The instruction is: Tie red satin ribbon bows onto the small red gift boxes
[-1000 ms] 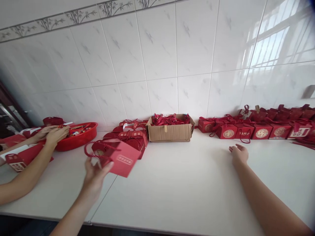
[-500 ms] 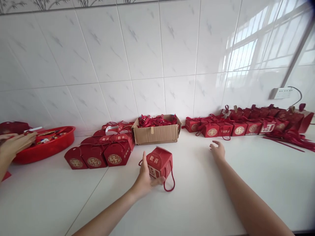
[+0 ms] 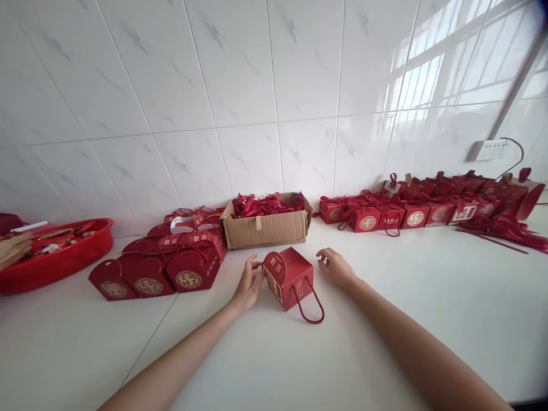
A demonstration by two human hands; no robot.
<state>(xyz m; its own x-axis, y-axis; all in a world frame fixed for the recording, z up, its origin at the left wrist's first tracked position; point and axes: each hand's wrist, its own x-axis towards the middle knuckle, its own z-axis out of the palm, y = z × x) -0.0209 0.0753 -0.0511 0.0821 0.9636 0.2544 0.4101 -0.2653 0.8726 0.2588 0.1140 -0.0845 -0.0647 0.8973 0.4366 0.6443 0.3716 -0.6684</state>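
Note:
A small red gift box (image 3: 291, 281) with pale lettering stands on the white table in front of me. Its rounded flap is up on the left, and a dark red cord handle (image 3: 313, 317) hangs in a loop from the near right side. My left hand (image 3: 248, 286) is at the box's left side, fingers apart, fingertips at or very close to its edge. Just right of the box, my right hand (image 3: 337, 268) holds nothing; its fingers are loosely bent and apart.
Behind the box sits a cardboard carton (image 3: 265, 231) full of red ribbons. Several red boxes (image 3: 188, 271) stand at left, and more ribbon-tied boxes (image 3: 363, 220) line the wall at right. A co-worker's hand (image 3: 15, 250) is over a red basin (image 3: 64, 268). Loose ribbons (image 3: 505, 234) lie far right.
My right hand has come left, close to the box. My left hand has shifted from the box's front to its left side. The box is turned, and its flap stands more upright.

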